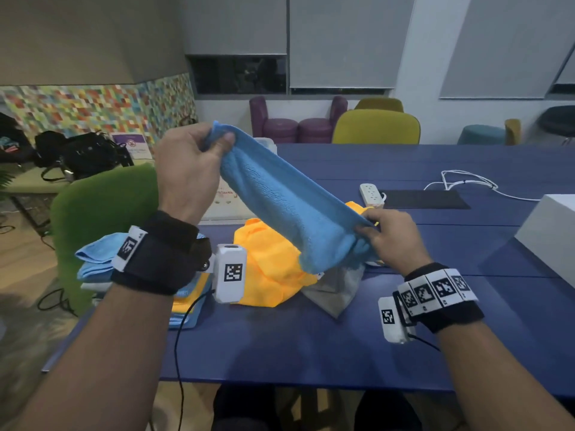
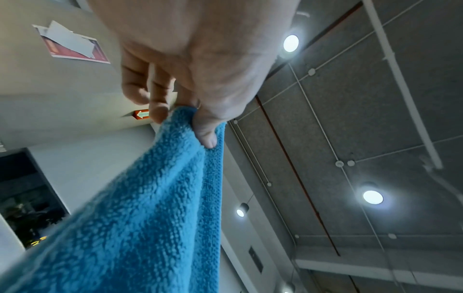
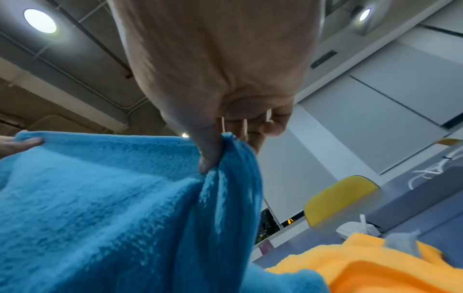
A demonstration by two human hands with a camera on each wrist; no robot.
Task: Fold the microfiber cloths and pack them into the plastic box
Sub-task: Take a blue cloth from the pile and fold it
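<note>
A blue cloth hangs in the air at the centre of the head view, stretched on a slant from upper left to lower right, above the blue tabletop. Its lower edge droops over an orange cloth that lies crumpled on the tabletop, with a grey cloth just to its right. The tabletop's near edge runs across the lower part of the frame, and a bare stretch of blue surface lies between that edge and the cloths.

The left hand, raised at centre left, pinches the cloth's upper corner between thumb and curled fingers. The right hand, lower at centre right, pinches the opposite corner the same way, the fabric bunched under its thumb.

A stack of folded blue and orange cloths sits at the tabletop's left edge, partly hidden by the left wrist. A white power strip lies farther back on the right.
</note>
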